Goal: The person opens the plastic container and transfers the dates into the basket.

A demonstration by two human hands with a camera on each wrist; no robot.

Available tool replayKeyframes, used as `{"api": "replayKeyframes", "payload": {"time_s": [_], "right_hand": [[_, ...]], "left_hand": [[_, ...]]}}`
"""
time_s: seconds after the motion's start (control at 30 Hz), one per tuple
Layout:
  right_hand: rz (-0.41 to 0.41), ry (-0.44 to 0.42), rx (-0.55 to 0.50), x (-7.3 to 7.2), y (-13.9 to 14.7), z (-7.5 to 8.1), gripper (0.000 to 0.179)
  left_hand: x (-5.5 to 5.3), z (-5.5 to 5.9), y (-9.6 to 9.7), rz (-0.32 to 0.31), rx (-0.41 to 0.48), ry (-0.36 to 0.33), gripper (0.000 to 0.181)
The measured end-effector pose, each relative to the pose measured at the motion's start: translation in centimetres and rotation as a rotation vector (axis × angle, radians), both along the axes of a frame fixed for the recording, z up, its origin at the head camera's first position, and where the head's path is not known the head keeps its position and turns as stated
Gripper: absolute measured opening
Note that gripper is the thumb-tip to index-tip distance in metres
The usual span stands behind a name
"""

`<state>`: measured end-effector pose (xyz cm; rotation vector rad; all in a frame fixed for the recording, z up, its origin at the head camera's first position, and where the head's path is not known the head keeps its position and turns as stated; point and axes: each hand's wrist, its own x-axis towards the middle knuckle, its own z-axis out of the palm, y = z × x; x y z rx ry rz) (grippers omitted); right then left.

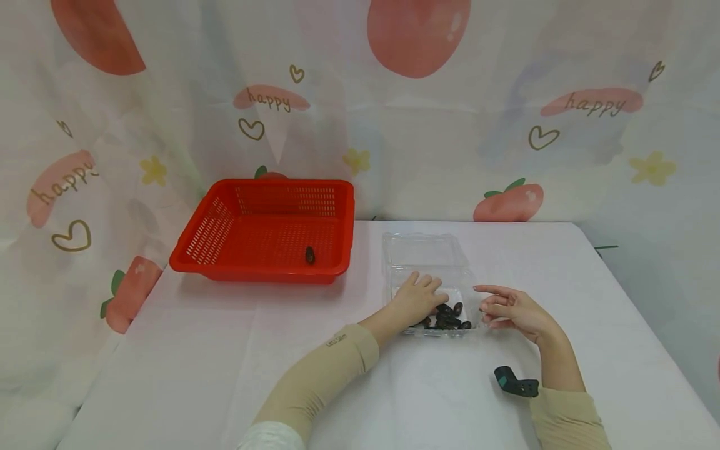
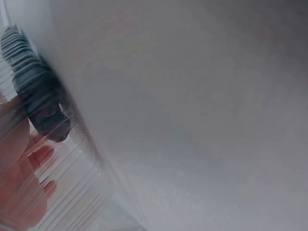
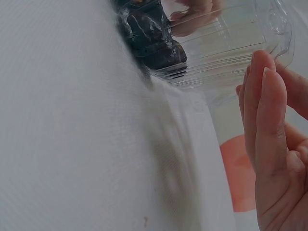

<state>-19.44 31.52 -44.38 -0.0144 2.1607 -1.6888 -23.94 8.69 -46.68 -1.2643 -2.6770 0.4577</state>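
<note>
Your left hand (image 1: pixel 417 300) reaches into the clear box (image 1: pixel 427 250), fingers curled down among the dark pieces (image 1: pixel 447 317), though whether it has one is hidden. Your right hand (image 1: pixel 514 310), fingers relaxed, rests against the box's side, likely steadying it. One piece (image 1: pixel 309 254) lies in the red basket (image 1: pixel 191 234).

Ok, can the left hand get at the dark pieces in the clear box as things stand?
Probably yes. The box lies with its lid open, and the left hand is already inside, right beside the dark pieces; nothing covers them.
</note>
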Motion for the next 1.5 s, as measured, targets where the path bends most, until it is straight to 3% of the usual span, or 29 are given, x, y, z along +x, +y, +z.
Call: {"api": "replayKeyframes", "payload": {"time_s": [0.4,0.83,1.2,1.5], "right_hand": [[-0.012,0.006,0.012,0.1,-0.1,0.1,0.052],[-0.016,0.005,0.000,0.1,-0.1,-0.3,0.047],[-0.024,-0.007,0.017,0.1,-0.2,-0.2,0.052],[-0.014,-0.007,0.014,0.1,-0.2,-0.1,0.054]], "left_hand": [[0.1,0.1,0.1,-0.009,-0.014,0.011,0.026],[0.1,0.7,0.0,-0.039,0.084,0.089,0.023],[-0.4,2.8,-1.1,0.014,0.107,0.124,0.026],[-1.3,5.3,-3.2,0.089,0.192,0.117,0.024]]}}
